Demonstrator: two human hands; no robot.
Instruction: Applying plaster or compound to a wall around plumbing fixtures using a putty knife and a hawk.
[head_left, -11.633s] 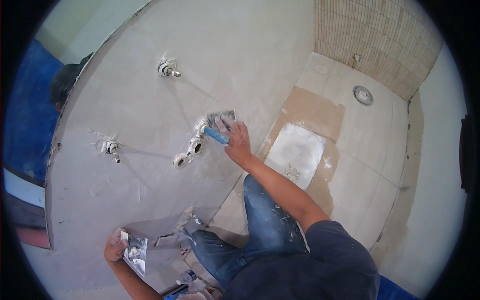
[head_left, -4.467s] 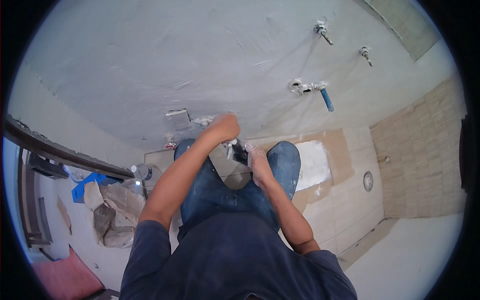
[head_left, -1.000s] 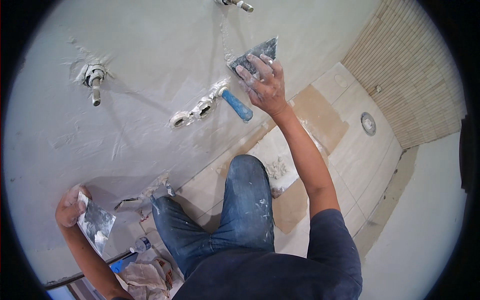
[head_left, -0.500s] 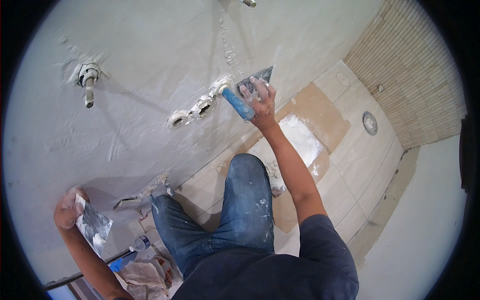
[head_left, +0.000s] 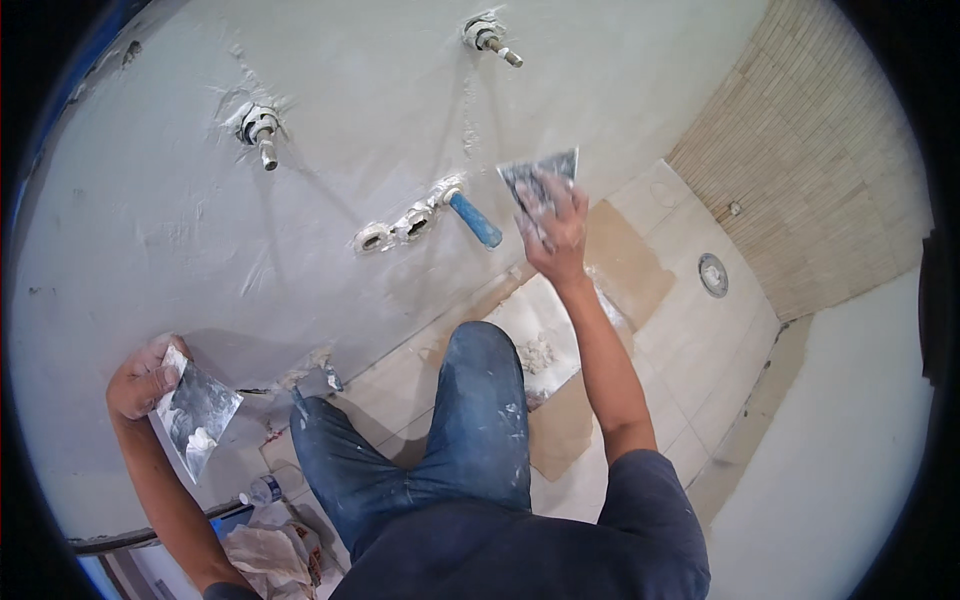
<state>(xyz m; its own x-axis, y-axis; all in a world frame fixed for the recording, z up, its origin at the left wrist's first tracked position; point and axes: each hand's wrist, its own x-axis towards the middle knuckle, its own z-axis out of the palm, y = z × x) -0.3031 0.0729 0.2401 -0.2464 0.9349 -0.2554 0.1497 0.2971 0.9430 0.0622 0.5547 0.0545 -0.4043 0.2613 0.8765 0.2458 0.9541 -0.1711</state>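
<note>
In my right hand (head_left: 556,225), fingers wrapped round it, is a flat metal putty knife (head_left: 545,168) held against or very close to the plastered wall (head_left: 340,120). White plaster smears its blade and my fingers. To its left a blue capped pipe (head_left: 474,220) sticks out of the wall, beside two plaster-rimmed pipe openings (head_left: 412,222). At the lower left my left hand (head_left: 145,378) grips a second flat metal putty knife (head_left: 198,410) by one edge. A lump of white plaster (head_left: 200,440) sits on that blade.
Two threaded pipe stubs (head_left: 265,150) jut from the wall higher up. Cardboard (head_left: 625,265) lies on the floor tiles with a white plaster-covered sheet (head_left: 530,310). A round drain (head_left: 712,275) is at right. A plastic bottle (head_left: 263,490) and crumpled bag (head_left: 265,560) lie lower left.
My right hand has moved right with its putty knife, away from the blue pipe. My left hand has risen slightly, its blade now turned more into view. The view has shifted, showing more upper wall.
</note>
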